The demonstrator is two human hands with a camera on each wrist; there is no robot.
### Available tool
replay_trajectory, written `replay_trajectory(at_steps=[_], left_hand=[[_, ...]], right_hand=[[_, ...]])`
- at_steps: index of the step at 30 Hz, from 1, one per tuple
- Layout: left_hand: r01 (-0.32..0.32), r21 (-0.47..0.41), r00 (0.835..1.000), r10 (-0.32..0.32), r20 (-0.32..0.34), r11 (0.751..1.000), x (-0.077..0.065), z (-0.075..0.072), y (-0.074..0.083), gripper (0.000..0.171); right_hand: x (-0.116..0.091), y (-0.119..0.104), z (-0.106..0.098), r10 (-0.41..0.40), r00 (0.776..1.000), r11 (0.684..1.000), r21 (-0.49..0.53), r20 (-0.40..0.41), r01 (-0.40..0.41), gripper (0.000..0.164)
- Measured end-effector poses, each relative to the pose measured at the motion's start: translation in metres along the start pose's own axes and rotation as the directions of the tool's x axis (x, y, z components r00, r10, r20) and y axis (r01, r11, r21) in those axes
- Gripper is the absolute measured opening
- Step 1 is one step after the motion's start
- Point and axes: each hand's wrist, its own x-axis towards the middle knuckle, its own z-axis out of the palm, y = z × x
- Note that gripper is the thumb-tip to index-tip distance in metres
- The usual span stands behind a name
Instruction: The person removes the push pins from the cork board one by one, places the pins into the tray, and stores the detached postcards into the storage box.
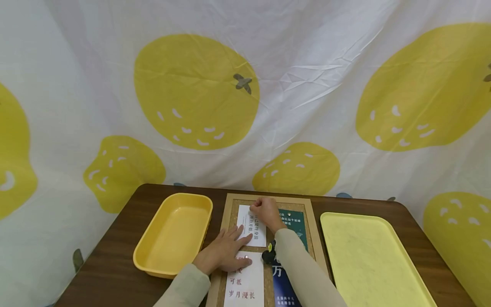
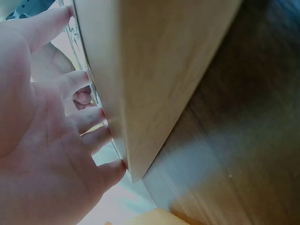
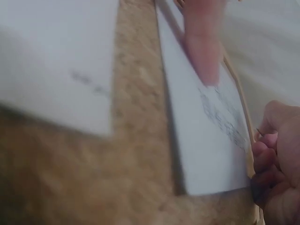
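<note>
The left hand (image 1: 227, 250) spreads wide across the upper card (image 1: 251, 226) and lower card (image 1: 245, 286) on the corkboard (image 1: 319, 252); the right hand (image 1: 267, 212) pinches a thin pin (image 3: 259, 132).

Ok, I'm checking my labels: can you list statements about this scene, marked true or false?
1. The left hand is spread over the upper white card and lower white card. True.
2. The deep tray is right of the board. False: the board lies between it and the flat tray.
3. The green card lies above the blue card. True.
4. The right hand rests in the deep tray. False: its fingers curl near the upper white card.
</note>
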Motion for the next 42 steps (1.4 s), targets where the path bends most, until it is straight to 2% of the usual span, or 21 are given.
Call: replay_trajectory(at_steps=[10,17,25,29,37,42], left_hand=[[0.004,-0.009,1.000,-0.004,0.006,1.000,-0.001,0.003,-0.001,0.073],[-0.001,0.004,1.000,0.001,-0.012,1.000,-0.002,0.003,0.000,0.073],[-0.001,0.009,1.000,0.001,-0.019,1.000,-0.002,0.003,0.002,0.073],[-0.001,0.005,1.000,0.001,-0.019,1.000,-0.001,0.002,0.002,0.074],[0.007,0.005,1.000,-0.007,-0.006,1.000,-0.001,0.001,0.002,0.074],[0.008,0.009,1.000,-0.008,-0.003,1.000,0.000,0.001,0.001,0.074]], right_hand=[[0.000,0.006,-0.001,-0.029,1.000,1.000,0.011,-0.012,0.029,0.007],[0.001,0.012,-0.001,-0.061,0.998,0.996,0.061,-0.029,0.063,0.006],[-0.002,0.010,-0.008,-0.061,0.996,0.992,0.106,-0.058,0.067,0.005],[-0.003,0.010,-0.011,-0.056,0.997,0.987,0.146,-0.054,0.063,0.005],[-0.001,0.013,-0.014,-0.036,0.999,0.986,0.165,-0.022,0.039,0.006],[-0.002,0.011,-0.018,-0.052,0.999,0.986,0.161,-0.002,0.052,0.006]])
